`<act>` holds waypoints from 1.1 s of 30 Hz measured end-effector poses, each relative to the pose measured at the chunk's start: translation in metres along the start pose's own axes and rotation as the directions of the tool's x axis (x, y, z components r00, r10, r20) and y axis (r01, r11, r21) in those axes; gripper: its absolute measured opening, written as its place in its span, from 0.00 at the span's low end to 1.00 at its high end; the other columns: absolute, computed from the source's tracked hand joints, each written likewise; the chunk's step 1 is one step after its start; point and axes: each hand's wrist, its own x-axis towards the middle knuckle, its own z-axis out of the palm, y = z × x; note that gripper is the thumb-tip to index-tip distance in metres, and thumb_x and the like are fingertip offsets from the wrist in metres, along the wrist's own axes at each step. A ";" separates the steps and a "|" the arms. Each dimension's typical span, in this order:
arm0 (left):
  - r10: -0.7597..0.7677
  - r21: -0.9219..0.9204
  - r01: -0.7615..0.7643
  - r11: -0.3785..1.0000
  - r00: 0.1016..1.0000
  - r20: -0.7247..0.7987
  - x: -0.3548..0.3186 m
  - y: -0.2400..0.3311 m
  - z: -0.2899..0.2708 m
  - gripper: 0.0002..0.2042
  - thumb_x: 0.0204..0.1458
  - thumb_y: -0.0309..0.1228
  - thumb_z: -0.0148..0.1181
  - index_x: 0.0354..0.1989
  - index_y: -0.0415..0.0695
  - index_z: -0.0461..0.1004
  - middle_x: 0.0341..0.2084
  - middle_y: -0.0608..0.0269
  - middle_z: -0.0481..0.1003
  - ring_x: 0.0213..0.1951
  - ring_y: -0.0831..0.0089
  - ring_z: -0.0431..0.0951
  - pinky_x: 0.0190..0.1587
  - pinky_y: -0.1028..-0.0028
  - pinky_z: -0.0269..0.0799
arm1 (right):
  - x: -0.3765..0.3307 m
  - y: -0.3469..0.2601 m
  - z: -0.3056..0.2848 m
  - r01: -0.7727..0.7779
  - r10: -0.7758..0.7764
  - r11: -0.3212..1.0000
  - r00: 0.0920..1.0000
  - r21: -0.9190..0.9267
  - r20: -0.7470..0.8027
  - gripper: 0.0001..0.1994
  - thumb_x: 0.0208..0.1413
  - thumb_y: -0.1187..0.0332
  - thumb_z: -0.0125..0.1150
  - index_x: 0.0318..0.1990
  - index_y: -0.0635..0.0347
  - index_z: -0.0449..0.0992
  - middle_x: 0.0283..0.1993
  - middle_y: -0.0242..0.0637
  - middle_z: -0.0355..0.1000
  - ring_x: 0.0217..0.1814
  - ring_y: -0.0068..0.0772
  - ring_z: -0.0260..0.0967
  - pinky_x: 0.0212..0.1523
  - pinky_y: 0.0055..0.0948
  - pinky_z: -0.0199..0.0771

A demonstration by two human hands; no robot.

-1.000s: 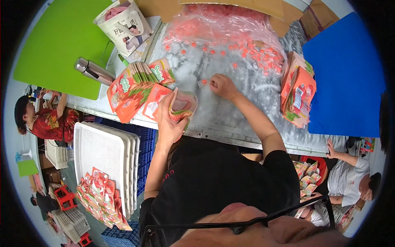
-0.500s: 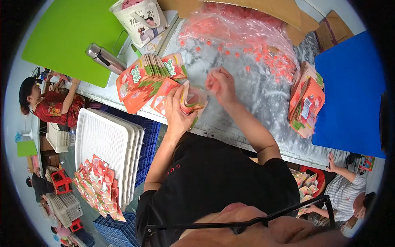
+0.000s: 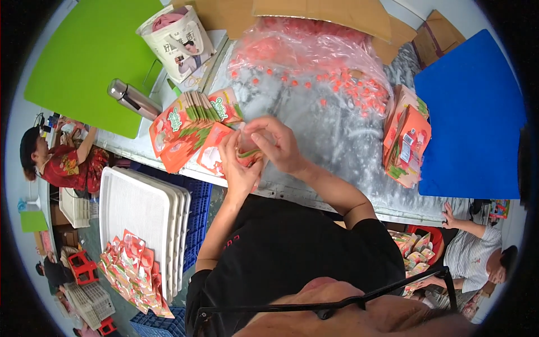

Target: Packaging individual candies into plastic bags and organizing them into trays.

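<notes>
A mottled grey worktop (image 3: 337, 151) stretches between a green board (image 3: 84, 67) and a blue board (image 3: 471, 118), with stacked white trays (image 3: 135, 202) beside it. Near its front edge, the left hand (image 3: 240, 173) wraps its fingers around an open-mouthed red pouch (image 3: 248, 159); the right hand (image 3: 281, 149) arches above, fingers loosely bent, their hold impossible to tell.

Left hand (image 3: 238, 173) grips open pouch (image 3: 247, 159); right hand (image 3: 279, 147) at pouch mouth, fingers bent. Fanned pouches (image 3: 182, 129) just left on table (image 3: 328, 149). Small red pieces (image 3: 355, 87) by clear plastic bag (image 3: 303, 48), far side. Pouch stack (image 3: 405, 140) right, beside blue board (image 3: 471, 123).
</notes>
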 end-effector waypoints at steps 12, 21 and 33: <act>-0.048 -0.238 0.026 0.971 0.995 -0.086 0.008 0.013 -0.018 0.41 0.39 0.16 0.67 0.69 0.43 0.64 0.62 0.47 0.63 0.66 0.50 0.61 0.65 0.60 0.66 | 0.050 0.125 -0.091 0.102 -0.286 0.486 0.957 -0.868 -0.048 0.15 0.60 0.56 0.65 0.46 0.56 0.81 0.50 0.42 0.79 0.52 0.48 0.75 0.56 0.46 0.72; -0.101 -0.142 0.086 0.986 0.990 -0.097 -0.008 0.007 -0.032 0.39 0.42 0.22 0.73 0.68 0.44 0.67 0.61 0.49 0.63 0.65 0.52 0.64 0.67 0.58 0.62 | 0.123 0.231 -0.142 -0.188 0.360 0.312 0.930 -0.931 -0.068 0.25 0.56 0.46 0.65 0.57 0.46 0.78 0.64 0.37 0.72 0.70 0.47 0.63 0.69 0.56 0.58; -0.154 -0.177 0.151 0.972 0.988 -0.002 -0.025 -0.002 -0.037 0.38 0.41 0.22 0.71 0.67 0.40 0.67 0.60 0.51 0.63 0.62 0.56 0.67 0.64 0.62 0.66 | -0.031 0.162 -0.142 -0.400 0.366 0.914 0.881 -0.061 -0.299 0.23 0.70 0.55 0.49 0.66 0.54 0.73 0.70 0.43 0.67 0.73 0.43 0.61 0.71 0.41 0.60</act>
